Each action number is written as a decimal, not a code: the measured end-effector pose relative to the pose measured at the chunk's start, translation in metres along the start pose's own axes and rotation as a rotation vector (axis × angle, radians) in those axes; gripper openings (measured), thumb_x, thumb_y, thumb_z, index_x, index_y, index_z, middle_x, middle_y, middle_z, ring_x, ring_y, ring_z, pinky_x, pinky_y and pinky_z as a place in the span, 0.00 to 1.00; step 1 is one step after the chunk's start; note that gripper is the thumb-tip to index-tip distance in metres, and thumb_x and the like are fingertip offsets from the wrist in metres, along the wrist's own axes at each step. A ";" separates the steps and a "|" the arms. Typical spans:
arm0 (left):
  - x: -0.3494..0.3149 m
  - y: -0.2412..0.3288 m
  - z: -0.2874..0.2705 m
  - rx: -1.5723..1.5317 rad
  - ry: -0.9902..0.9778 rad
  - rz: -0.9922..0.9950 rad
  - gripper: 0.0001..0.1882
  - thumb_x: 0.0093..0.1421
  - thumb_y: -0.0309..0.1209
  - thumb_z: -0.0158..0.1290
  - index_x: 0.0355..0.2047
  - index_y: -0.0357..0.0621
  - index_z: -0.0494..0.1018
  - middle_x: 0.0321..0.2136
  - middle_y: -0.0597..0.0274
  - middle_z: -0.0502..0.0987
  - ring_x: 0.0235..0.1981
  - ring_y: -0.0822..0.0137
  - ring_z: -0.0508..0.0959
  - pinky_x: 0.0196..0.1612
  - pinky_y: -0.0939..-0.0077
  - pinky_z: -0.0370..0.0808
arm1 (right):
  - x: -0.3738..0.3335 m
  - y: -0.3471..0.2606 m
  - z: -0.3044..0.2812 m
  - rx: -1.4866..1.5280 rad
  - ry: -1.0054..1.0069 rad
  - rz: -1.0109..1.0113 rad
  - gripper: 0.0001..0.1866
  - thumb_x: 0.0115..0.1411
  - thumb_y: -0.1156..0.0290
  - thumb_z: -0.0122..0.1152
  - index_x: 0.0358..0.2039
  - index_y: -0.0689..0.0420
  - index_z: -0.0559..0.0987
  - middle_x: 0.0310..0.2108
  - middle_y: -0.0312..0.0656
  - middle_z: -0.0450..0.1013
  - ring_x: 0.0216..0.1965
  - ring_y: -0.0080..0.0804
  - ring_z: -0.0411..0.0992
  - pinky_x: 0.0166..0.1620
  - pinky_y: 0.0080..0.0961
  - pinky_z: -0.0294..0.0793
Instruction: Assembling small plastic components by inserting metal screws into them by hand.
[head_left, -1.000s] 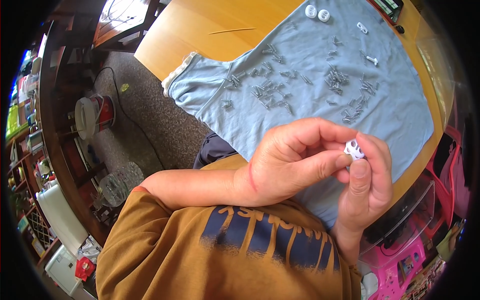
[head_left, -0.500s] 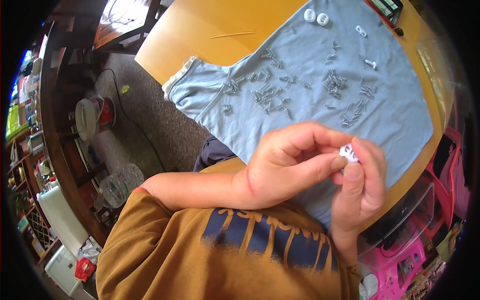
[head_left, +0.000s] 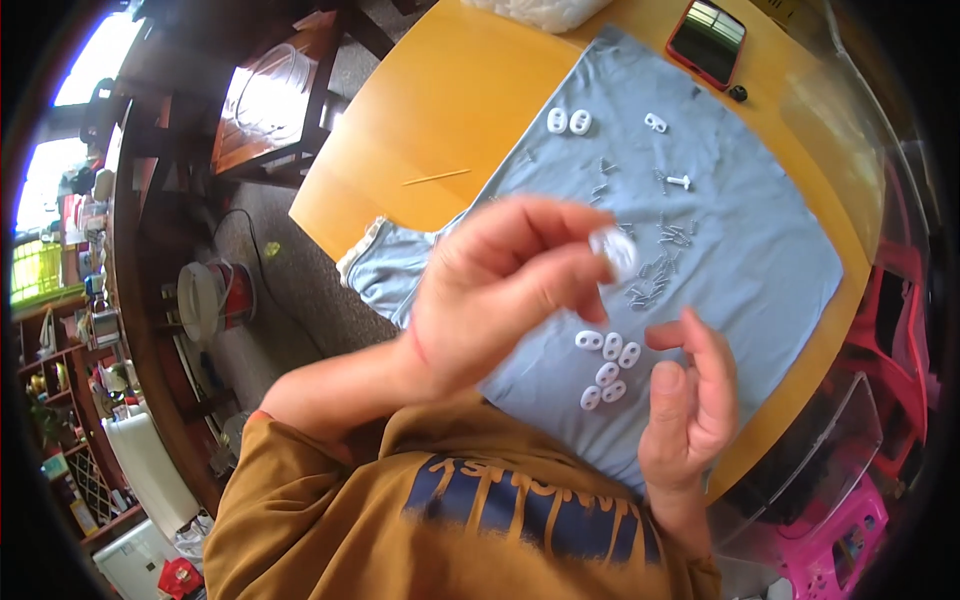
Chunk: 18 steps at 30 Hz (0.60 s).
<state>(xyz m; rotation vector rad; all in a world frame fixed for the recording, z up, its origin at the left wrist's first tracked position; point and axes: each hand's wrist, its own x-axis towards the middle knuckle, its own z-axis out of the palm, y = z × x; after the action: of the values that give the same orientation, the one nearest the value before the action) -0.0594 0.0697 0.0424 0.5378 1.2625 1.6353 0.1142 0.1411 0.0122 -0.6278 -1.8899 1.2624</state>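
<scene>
My left hand [head_left: 500,290] is pinching a white oval plastic cord lock [head_left: 622,254] between thumb and fingers above the cloth; motion blurs it. To the right, my right hand [head_left: 693,405] has its thumb and index finger apart, with nothing between them. Several white two-hole cord locks [head_left: 607,374] lie grouped on the blue cloth [head_left: 770,270] between my hands. Beyond them are loose small metal springs [head_left: 652,284]; my left hand hides part of that area. Farther off lie a white T-shaped plunger [head_left: 679,182], a single white piece [head_left: 656,123] and two more cord locks [head_left: 558,121].
The cloth covers much of a yellow wooden table [head_left: 400,130]. A thin stick [head_left: 436,177] lies on the bare wood. At the far edge are a red-framed phone [head_left: 707,42] and a plastic bag [head_left: 540,10]. A pink stool [head_left: 835,540] stands at lower right.
My hands have separated; the left moved left and away from me with the cord lock, while the right let go. Grouped cord locks near me have come into sight as the view shifted.
</scene>
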 end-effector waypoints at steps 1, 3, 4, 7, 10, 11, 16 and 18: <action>0.012 0.008 -0.003 0.061 0.015 0.084 0.15 0.59 0.23 0.48 0.46 0.30 0.67 0.33 0.52 0.75 0.27 0.65 0.76 0.32 0.74 0.75 | 0.001 0.000 -0.003 -0.047 -0.017 0.020 0.16 0.56 0.76 0.56 0.45 0.67 0.73 0.31 0.47 0.74 0.31 0.34 0.71 0.36 0.25 0.70; 0.044 0.022 -0.010 0.217 0.072 0.215 0.15 0.59 0.24 0.48 0.46 0.30 0.67 0.33 0.52 0.75 0.29 0.66 0.75 0.34 0.75 0.73 | 0.001 0.004 -0.003 -0.048 -0.011 0.019 0.16 0.55 0.77 0.56 0.45 0.66 0.74 0.30 0.46 0.74 0.31 0.33 0.71 0.35 0.24 0.70; 0.062 0.029 -0.016 0.203 0.093 0.320 0.16 0.58 0.27 0.52 0.43 0.27 0.68 0.32 0.55 0.77 0.27 0.69 0.77 0.35 0.78 0.74 | 0.002 0.004 -0.002 -0.041 -0.025 0.017 0.15 0.55 0.78 0.56 0.44 0.66 0.74 0.28 0.45 0.74 0.30 0.33 0.71 0.35 0.24 0.70; 0.120 0.055 -0.038 0.334 0.129 0.531 0.13 0.59 0.27 0.50 0.41 0.29 0.71 0.31 0.56 0.76 0.28 0.70 0.75 0.35 0.79 0.72 | 0.003 0.000 -0.002 -0.014 -0.033 0.056 0.13 0.54 0.81 0.55 0.42 0.65 0.75 0.28 0.44 0.75 0.29 0.31 0.71 0.33 0.23 0.70; 0.174 0.072 -0.057 0.438 0.239 0.586 0.10 0.58 0.26 0.51 0.38 0.34 0.74 0.30 0.59 0.77 0.28 0.72 0.76 0.34 0.80 0.72 | 0.004 -0.001 -0.003 -0.005 -0.020 0.069 0.13 0.54 0.82 0.55 0.41 0.65 0.76 0.28 0.44 0.75 0.29 0.31 0.71 0.32 0.22 0.70; 0.182 0.080 -0.051 0.545 0.312 0.547 0.15 0.57 0.27 0.52 0.44 0.35 0.71 0.31 0.60 0.76 0.28 0.73 0.74 0.31 0.82 0.70 | 0.004 -0.001 -0.003 -0.003 -0.020 0.078 0.13 0.54 0.83 0.55 0.41 0.65 0.76 0.28 0.43 0.75 0.28 0.31 0.71 0.32 0.22 0.70; 0.189 0.086 -0.039 1.002 0.441 0.843 0.25 0.54 0.28 0.54 0.53 0.35 0.65 0.41 0.59 0.74 0.32 0.74 0.73 0.31 0.80 0.72 | 0.006 0.000 -0.005 0.019 -0.016 0.078 0.12 0.53 0.83 0.55 0.40 0.65 0.76 0.27 0.43 0.75 0.28 0.32 0.71 0.32 0.23 0.70; 0.161 0.084 -0.021 1.201 0.262 0.614 0.19 0.53 0.26 0.54 0.47 0.38 0.71 0.36 0.58 0.77 0.30 0.75 0.73 0.34 0.81 0.72 | 0.007 0.003 -0.007 0.012 -0.017 0.090 0.12 0.53 0.83 0.55 0.40 0.65 0.76 0.27 0.43 0.75 0.27 0.32 0.71 0.31 0.23 0.70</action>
<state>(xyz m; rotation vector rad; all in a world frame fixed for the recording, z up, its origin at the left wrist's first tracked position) -0.1815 0.2004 0.0780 1.5851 2.4171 1.2428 0.1160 0.1513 0.0128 -0.7048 -1.8847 1.3398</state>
